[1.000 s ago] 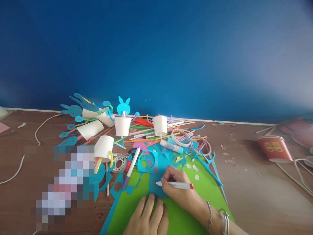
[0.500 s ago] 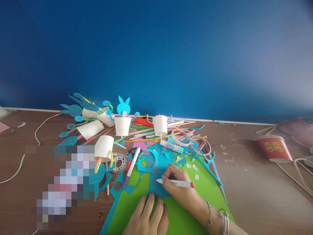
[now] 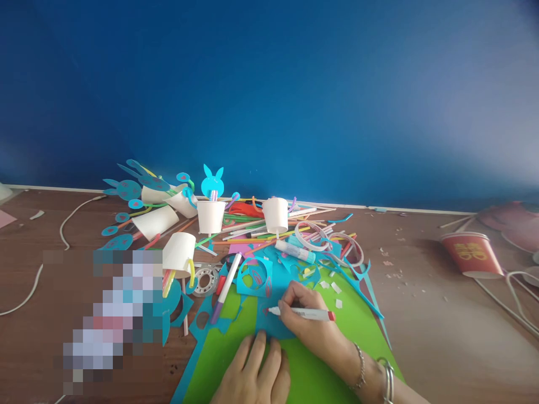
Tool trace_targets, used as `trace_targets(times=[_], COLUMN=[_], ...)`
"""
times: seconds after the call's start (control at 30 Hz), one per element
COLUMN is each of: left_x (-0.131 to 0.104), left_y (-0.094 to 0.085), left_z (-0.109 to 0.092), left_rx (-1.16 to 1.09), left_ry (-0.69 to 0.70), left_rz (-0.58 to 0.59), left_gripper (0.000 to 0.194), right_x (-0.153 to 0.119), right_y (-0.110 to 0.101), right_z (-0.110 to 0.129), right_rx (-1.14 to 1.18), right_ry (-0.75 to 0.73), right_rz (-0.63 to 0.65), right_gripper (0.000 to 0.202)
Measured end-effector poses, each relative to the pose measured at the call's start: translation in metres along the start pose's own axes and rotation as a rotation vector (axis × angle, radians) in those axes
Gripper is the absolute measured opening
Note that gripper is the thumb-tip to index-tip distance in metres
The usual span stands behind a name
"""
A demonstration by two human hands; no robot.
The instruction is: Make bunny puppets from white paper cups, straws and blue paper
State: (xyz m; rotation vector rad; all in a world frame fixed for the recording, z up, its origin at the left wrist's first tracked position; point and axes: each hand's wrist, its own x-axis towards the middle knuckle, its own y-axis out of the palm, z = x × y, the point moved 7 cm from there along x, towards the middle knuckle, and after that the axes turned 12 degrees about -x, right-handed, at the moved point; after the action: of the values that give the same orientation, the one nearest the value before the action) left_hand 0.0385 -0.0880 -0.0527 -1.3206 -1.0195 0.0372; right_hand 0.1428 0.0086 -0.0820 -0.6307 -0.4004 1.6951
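My right hand (image 3: 306, 318) grips a white marker with a red end (image 3: 314, 314). Its tip touches a piece of blue paper (image 3: 269, 330), where a small red mark shows. Flat at the lower edge of that blue piece lies my left hand (image 3: 257, 370), fingers stretched out and holding nothing. Both hands rest over a green sheet (image 3: 328, 359). A white marker with a purple end (image 3: 226, 289) lies left of the blue piece. Just behind it is a blue sheet with a round cutout (image 3: 241, 286).
White paper cups with straws (image 3: 211, 217) stand and lie at the back left, one with a blue rabbit head (image 3: 213, 185). Tape rolls (image 3: 314, 237), a glue stick (image 3: 295, 251) and loose straws fill the middle. A red paper cup (image 3: 471, 255) lies right, beside a cable. Pixelation covers the lower left.
The red mark at the marker tip looks slightly fuller. Both hands have stayed almost in place.
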Motion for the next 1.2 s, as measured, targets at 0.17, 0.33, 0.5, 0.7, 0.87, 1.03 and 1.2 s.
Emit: trace_targets(times=[0.17, 0.33, 0.5, 0.7, 0.87, 1.03, 1.2], left_x=[0.0008, 0.0007, 0.0001, -0.0029, -0.0034, -0.0043, -0.0031], left_y=[-0.0028, -0.0011, -0.0012, 0.0015, 0.0017, 0.0023, 0.0008], left_z=[0.0003, 0.0010, 0.0009, 0.0001, 0.0000, -0.0005, -0.0005], left_rx=[-0.014, -0.009, -0.018, 0.001, -0.002, 0.009, -0.007], left_ry=[-0.013, -0.012, -0.013, -0.003, -0.004, 0.010, 0.009], left_rz=[-0.009, 0.004, 0.009, 0.031, 0.023, 0.034, 0.021], left_gripper=[0.032, 0.031, 0.033, 0.023, 0.024, 0.025, 0.034], right_x=[-0.0008, -0.0007, -0.0002, -0.0009, -0.0001, -0.0003, -0.0001], right_y=[0.0021, 0.0031, 0.0006, 0.0025, 0.0015, 0.0014, 0.0011], right_z=[0.0010, 0.0033, 0.0022, 0.0019, 0.0003, 0.0008, 0.0032], right_rx=[0.009, -0.039, 0.000, 0.004, 0.002, 0.004, -0.001], right_ry=[-0.001, -0.020, -0.002, -0.002, 0.001, -0.013, -0.010], right_rz=[0.018, 0.040, 0.007, 0.035, 0.021, 0.013, 0.034], right_gripper=[0.021, 0.019, 0.020, 0.020, 0.021, 0.021, 0.021])
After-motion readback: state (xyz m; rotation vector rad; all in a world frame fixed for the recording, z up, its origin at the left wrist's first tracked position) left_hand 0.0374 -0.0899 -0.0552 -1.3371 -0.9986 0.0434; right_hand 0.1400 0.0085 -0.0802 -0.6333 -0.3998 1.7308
